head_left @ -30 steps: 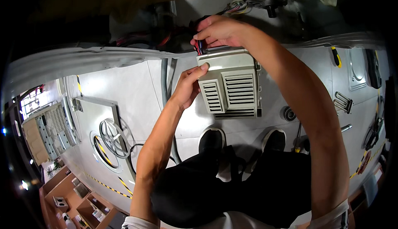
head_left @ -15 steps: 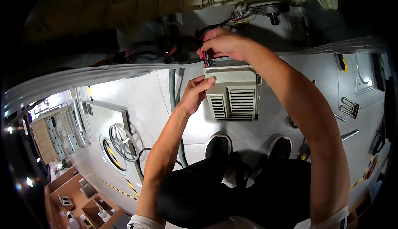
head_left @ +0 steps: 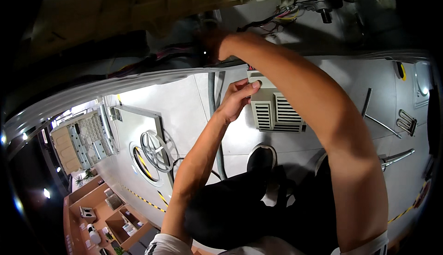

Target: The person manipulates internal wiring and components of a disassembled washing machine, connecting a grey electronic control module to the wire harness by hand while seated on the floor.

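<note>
My left hand [head_left: 237, 100] grips the left side of a beige plastic housing with slotted vents [head_left: 266, 95], thumb pressed on its front face. The housing hangs just under the machine's metal edge [head_left: 184, 77], partly covered by my right forearm. A bit of red wire shows at its top. Reaching up past that edge, my right hand [head_left: 217, 45] is in the dark interior beside a bundle of wires [head_left: 173, 51]. Shadow and blur hide its fingers. Loose coloured wires [head_left: 279, 20] hang further right inside the machine.
A grey hose [head_left: 212, 91] runs down left of the housing. Further left lies a white panel with a round opening [head_left: 167, 172], a coiled hose on it. At right on the floor are metal rods [head_left: 367, 103], a wrench-like tool [head_left: 398, 157] and a looped heating element [head_left: 407, 122].
My right hand has moved left and deeper inside, away from the wires above the housing. My left hand keeps its hold on the housing. The view has shifted, so the scene sits further right.
</note>
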Motion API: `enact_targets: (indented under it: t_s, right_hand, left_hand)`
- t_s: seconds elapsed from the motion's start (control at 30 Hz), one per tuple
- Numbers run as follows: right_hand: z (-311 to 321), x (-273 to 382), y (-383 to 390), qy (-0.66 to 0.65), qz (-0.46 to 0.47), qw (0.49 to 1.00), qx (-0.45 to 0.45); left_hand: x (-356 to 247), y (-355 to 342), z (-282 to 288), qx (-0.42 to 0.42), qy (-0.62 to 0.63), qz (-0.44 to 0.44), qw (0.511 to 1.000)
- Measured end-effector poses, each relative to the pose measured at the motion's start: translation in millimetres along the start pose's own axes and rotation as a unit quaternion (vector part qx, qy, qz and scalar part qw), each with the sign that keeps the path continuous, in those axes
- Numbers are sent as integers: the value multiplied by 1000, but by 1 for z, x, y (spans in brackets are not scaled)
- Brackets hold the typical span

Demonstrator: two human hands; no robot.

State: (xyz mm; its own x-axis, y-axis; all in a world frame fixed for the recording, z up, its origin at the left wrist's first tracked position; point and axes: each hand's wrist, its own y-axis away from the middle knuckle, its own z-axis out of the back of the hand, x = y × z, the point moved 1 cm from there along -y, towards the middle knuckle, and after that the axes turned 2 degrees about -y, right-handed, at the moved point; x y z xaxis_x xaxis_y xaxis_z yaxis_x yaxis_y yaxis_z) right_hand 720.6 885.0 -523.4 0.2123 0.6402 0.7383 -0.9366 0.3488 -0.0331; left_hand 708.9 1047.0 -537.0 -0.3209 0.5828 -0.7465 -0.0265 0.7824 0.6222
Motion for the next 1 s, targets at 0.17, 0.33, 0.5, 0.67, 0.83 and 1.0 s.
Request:
enact_targets:
  t_s: [0.17,0.33,0.5,0.67,0.83,1.0]
  right_hand:
    - [-2,-13,-10,33,-45,997,-53]
    - [36,-1,2,-14,-126,975,-183]
    - [38,-1,19,-56,-130,966,-216]
    - [35,-15,40,-87,11,956,-279]
    - [41,-16,48,-41,19,979,-198]
    - [57,14,54,-78,-36,986,-142]
  left_hand:
    - [-8,-2,-17,16,-2,-3,1000]
    - [-6,4,-7,-1,-17,12,1000]
    - [-6,3,-7,-4,-36,-4,999]
    - [-9,4,-14,-5,-46,-9,999]
    - [-11,3,-18,-27,-31,-14,999]
    - [-9,7,-1,-44,-115,-58,991]
